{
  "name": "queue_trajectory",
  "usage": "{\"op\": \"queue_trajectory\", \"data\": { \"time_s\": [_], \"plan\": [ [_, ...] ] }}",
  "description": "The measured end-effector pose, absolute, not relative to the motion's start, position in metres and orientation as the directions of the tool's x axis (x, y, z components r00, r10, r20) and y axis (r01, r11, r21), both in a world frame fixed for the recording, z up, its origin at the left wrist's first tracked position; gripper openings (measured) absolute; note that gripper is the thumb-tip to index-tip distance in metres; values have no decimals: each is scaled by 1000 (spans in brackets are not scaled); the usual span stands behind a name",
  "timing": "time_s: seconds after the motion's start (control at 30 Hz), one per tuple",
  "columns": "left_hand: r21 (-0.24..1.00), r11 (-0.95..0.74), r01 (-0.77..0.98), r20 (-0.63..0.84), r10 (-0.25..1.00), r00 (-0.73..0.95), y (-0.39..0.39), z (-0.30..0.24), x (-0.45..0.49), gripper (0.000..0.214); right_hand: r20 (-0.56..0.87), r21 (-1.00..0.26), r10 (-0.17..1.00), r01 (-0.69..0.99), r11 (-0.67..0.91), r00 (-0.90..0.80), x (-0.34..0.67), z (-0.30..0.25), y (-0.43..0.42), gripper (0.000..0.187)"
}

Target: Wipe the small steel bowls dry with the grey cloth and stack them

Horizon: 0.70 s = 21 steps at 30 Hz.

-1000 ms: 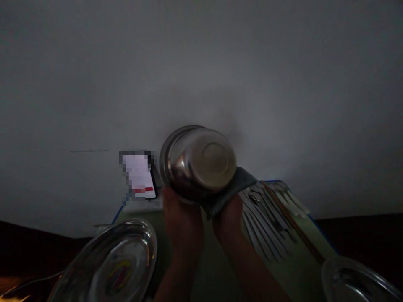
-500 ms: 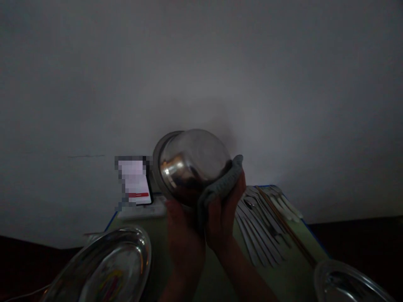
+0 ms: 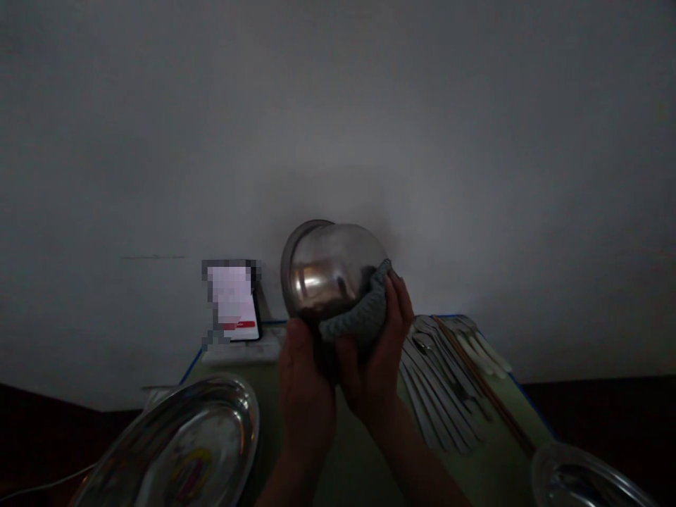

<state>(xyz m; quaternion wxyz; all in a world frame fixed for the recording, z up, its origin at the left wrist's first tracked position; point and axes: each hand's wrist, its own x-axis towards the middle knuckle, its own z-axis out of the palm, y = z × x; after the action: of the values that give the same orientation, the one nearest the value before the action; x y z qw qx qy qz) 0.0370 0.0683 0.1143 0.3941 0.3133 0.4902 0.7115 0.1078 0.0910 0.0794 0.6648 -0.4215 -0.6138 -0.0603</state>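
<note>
In the dim light a shiny steel bowl (image 3: 327, 271) is held up in front of the wall, its outer side facing me. My left hand (image 3: 303, 394) grips the bowl's lower rim from below. My right hand (image 3: 377, 359) presses a grey cloth (image 3: 356, 317) against the bowl's lower right side, fingers curled over the cloth.
A green table (image 3: 364, 451) lies below. A large steel platter (image 3: 179, 447) sits at the front left, another steel dish (image 3: 586, 479) at the front right. Several pieces of cutlery and chopsticks (image 3: 454, 373) lie in a row at the right. A phone (image 3: 235, 303) leans against the wall.
The bowl has turned so its base faces away to the right. My right hand with the cloth has slid from under the bowl up onto its lower right side.
</note>
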Motion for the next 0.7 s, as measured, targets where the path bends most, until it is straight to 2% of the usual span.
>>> {"op": "queue_trajectory", "data": {
  "time_s": [0.07, 0.17, 0.3, 0.4, 0.5, 0.6, 0.7],
  "plan": [
    [986, -154, -61, 101, 850, -516, 66, 120, 32, 26, 893, -430, 408, 635, 642, 192, 109, 82, 90, 69],
    [963, -154, 220, 234, 885, -402, 64, 127, 29, 29, 908, -372, 403, 654, 658, 111, 111, 88, 87, 58],
    [899, -194, 392, 318, 905, -282, 64, 128, 28, 35, 882, -372, 472, 628, 683, 10, 113, 97, 81, 37],
    [885, -162, 437, 297, 918, -261, 66, 127, 24, 42, 844, -441, 536, 574, 690, 4, 117, 105, 78, 35],
    [907, -76, 414, 206, 938, -278, 66, 128, 19, 48, 827, -482, 562, 508, 714, -6, 127, 113, 78, 34],
    [945, 61, 321, 60, 933, -354, 66, 132, 15, 55, 824, -506, 567, 471, 722, 17, 141, 117, 80, 30],
    [953, 193, 232, -61, 876, -479, 66, 136, 11, 56, 752, -628, 645, 448, 636, 137, 152, 113, 88, 28]
  ]
}}
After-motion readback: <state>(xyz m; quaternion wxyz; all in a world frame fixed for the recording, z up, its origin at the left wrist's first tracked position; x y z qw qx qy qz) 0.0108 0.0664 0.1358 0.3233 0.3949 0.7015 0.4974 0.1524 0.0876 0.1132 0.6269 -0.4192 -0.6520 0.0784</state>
